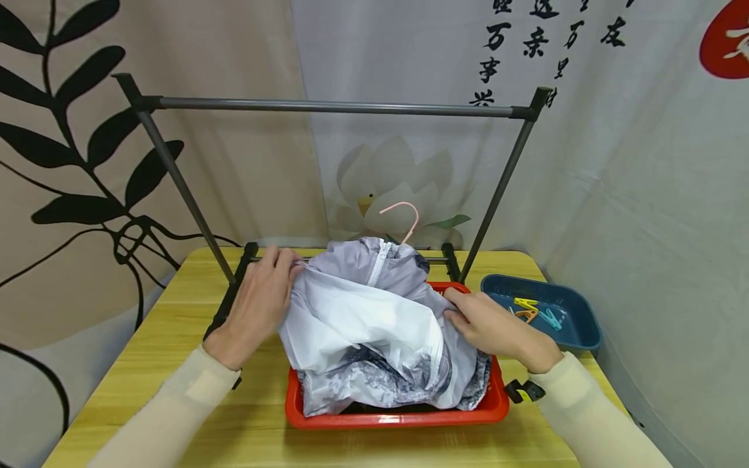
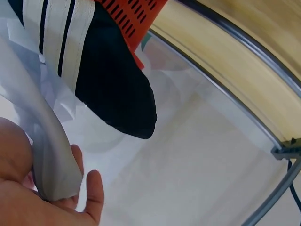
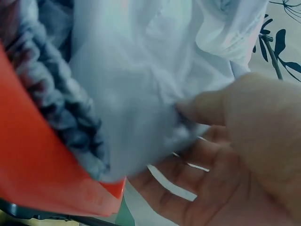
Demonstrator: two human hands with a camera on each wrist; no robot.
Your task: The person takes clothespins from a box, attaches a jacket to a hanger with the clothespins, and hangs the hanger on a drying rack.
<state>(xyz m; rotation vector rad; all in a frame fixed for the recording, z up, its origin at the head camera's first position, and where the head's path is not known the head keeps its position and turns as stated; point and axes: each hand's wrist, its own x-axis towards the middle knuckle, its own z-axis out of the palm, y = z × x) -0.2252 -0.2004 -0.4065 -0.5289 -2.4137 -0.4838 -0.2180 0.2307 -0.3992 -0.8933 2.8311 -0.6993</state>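
A grey and white zip jacket [image 1: 365, 305] with a dark patterned lower part lies bunched over a red basket [image 1: 398, 420]. A pink hanger hook [image 1: 414, 218] sticks out above its collar. My left hand [image 1: 257, 309] grips the jacket at its left shoulder; the left wrist view shows the grey cloth [image 2: 54, 155] between thumb and fingers. On the opposite side my right hand [image 1: 488, 325] pinches the jacket's edge, with thumb and fingers on the pale fabric [image 3: 136, 122] in the right wrist view. Most of the hanger is hidden inside the jacket.
A dark metal rack [image 1: 328, 107] stands behind the basket on the wooden table [image 1: 234, 416]. At right, a blue tray [image 1: 576, 325] holds several coloured clips [image 1: 550, 318]. A dark garment part with white stripes [image 2: 117, 89] hangs by the basket in the left wrist view.
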